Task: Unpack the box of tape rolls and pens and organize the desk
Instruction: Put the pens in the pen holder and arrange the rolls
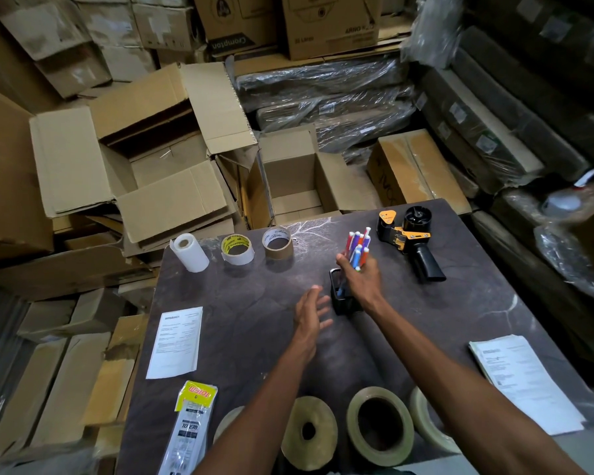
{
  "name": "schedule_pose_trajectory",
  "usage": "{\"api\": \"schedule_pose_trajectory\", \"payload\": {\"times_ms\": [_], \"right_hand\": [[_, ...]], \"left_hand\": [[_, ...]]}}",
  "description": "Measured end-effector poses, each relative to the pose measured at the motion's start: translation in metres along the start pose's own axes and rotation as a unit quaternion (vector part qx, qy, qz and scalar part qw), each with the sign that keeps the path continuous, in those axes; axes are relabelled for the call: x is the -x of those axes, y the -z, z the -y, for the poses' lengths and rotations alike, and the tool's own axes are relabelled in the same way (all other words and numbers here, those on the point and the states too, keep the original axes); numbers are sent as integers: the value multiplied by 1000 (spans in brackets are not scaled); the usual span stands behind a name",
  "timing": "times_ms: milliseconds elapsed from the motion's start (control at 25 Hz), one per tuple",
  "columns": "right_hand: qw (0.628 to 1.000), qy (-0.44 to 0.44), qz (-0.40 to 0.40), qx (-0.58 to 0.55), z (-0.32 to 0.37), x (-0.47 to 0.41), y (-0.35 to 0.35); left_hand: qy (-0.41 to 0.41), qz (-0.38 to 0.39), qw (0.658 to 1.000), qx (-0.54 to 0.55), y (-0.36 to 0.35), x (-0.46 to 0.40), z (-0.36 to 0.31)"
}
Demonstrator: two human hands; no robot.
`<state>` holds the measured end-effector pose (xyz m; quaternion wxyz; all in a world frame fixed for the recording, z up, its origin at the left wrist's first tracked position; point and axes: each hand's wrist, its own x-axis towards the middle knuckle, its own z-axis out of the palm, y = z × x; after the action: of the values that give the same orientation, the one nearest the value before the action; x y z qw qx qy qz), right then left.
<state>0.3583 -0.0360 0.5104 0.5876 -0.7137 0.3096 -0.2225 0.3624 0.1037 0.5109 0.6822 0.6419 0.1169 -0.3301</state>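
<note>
Big tape rolls (379,426) stand along the desk's (254,296) near edge. Beyond them the right hand (362,274) grips a bunch of coloured pens (358,247) above a black pen holder (344,296), which seems to hold one pen already. The left hand (310,315) hovers beside it, fingers spread and holding nothing.
</note>
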Motion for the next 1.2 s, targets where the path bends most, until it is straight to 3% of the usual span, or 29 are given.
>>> {"api": "schedule_pose_trajectory", "payload": {"times_ms": [280, 440, 520, 640, 800, 920, 1080, 1200], "right_hand": [[998, 57, -8, -24, 12, -4, 15], [985, 138, -75, 70, 26, 5, 23], [972, 143, -20, 187, 17, 6, 26], [930, 84, 115, 339, -7, 6, 29], [971, 89, 66, 214, 7, 12, 33], [996, -16, -31, 80, 2, 23, 37], [981, -140, -113, -75, -26, 33, 40], [957, -189, -116, -186, -34, 46, 36]], "left_hand": [[-2, 6, 1000, -2, -4, 1, 0], [-4, 5, 1000, 1, -5, 3, -1], [-8, 3, 1000, -2, -5, 3, -2], [-14, 11, 1000, -11, -4, 4, -1], [-20, 10, 1000, -19, -3, 6, 0], [-20, 2, 1000, -25, 2, 7, 4], [-24, -2, 999, -34, 12, 12, 8], [-28, 0, 998, -48, 21, 18, 11]]}}
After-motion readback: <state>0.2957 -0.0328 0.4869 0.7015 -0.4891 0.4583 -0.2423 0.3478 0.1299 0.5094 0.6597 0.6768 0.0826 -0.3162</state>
